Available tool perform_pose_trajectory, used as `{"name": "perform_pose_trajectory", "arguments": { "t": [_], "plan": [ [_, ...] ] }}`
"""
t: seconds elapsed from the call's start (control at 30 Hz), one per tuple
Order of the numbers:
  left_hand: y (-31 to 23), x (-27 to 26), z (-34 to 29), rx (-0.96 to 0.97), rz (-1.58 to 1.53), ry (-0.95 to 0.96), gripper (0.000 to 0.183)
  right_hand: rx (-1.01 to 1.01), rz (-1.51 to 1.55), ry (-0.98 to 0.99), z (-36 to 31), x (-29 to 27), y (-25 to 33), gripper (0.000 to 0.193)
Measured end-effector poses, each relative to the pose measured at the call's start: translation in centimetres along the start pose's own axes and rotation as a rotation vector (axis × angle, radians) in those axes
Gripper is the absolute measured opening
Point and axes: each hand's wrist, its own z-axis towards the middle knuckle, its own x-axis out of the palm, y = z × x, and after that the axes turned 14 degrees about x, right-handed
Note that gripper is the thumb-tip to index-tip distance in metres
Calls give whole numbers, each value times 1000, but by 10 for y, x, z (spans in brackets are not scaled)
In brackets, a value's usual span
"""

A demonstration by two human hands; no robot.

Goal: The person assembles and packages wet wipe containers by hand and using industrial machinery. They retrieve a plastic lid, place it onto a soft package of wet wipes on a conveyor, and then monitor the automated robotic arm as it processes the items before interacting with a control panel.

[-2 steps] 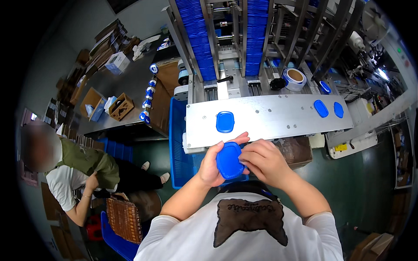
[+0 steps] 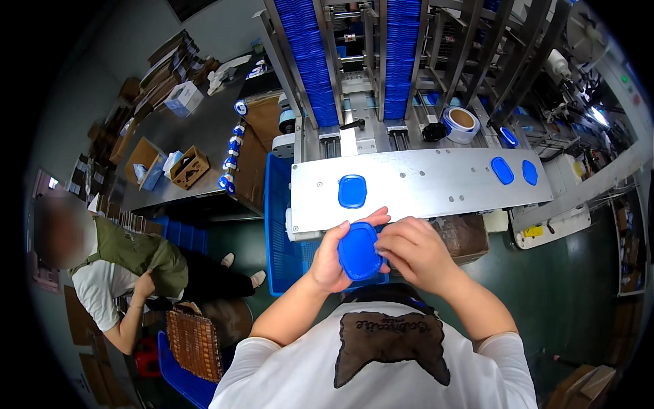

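A blue plastic lid [image 2: 358, 252], rounded and rimmed, rests in my left hand [image 2: 326, 264], whose thumb and fingers grip it from the left side and beneath. My right hand [image 2: 424, 258] is closed in a pinch at the lid's right edge; what its fingertips hold, if anything, is hidden. Just beyond my hands, a second blue lid [image 2: 352, 191] lies flat on the silver metal plate [image 2: 402, 198] of a machine. Two more blue lids, one of them [image 2: 502, 170] nearer the middle, lie at the plate's right end.
Tall stacks of blue lids [image 2: 310, 68] stand in the machine's metal racks. A roll of tape [image 2: 461, 125] sits behind the plate. A blue crate [image 2: 277, 232] and a cardboard box [image 2: 463, 238] are below it. On the left are a dark table [image 2: 163, 129] and a seated person [image 2: 136, 259].
My right fingers have shifted very slightly at the lid's edge. Nothing else has visibly moved.
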Motion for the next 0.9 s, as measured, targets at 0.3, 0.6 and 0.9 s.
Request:
{"name": "perform_pose_trajectory", "arguments": {
  "t": [0.3, 0.6, 0.9],
  "plan": [
    [0, -6, 8, 155, -32, -93, 53, 61, 107, -41, -2, -2, 1, 18],
    [-7, -6, 8, 258, 142, -53, 54, 26, -156, -166, 3, 1, -6, 18],
    [-4, 0, 12, 277, 90, -109, 55, -22, -5, -58, 2, 15, 0, 23]
  ]
}}
